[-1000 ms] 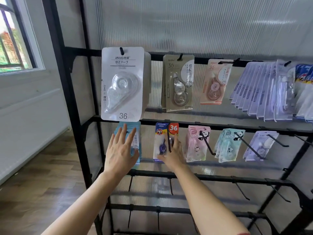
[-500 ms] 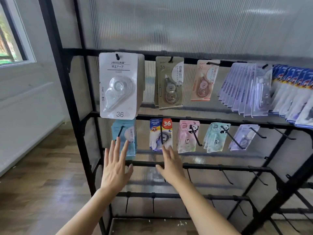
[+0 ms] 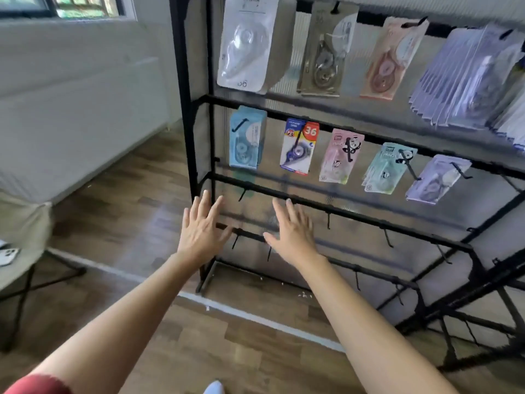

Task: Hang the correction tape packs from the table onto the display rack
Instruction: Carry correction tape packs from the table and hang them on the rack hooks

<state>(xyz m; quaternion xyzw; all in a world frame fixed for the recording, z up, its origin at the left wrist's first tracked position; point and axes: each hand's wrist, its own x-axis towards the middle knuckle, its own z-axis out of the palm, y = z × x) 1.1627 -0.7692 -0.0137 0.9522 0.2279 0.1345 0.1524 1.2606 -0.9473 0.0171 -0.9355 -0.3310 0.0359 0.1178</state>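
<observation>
The black display rack (image 3: 284,191) fills the right of the view. On its second row hang a light blue correction tape pack (image 3: 246,137), a blue-and-red pack marked 36 (image 3: 298,146), a pink panda pack (image 3: 341,156), a mint panda pack (image 3: 386,169) and a lilac pack (image 3: 436,179). Larger packs hang on the top row, among them a white one (image 3: 247,44). My left hand (image 3: 201,227) and my right hand (image 3: 292,233) are both held out flat with straight fingers, below the second row and in front of bare hooks. Neither holds anything.
A cloth-covered folding table (image 3: 22,231) stands at the far left with a white pack (image 3: 7,255) on its edge. Wooden floor (image 3: 119,194) lies between table and rack. A white wall and a window are behind. Lower rack rows carry bare hooks (image 3: 387,237).
Both hands have drawn down and back from the second-row packs, which now hang free. The view has tilted down and left, bringing the floor and the table into sight.
</observation>
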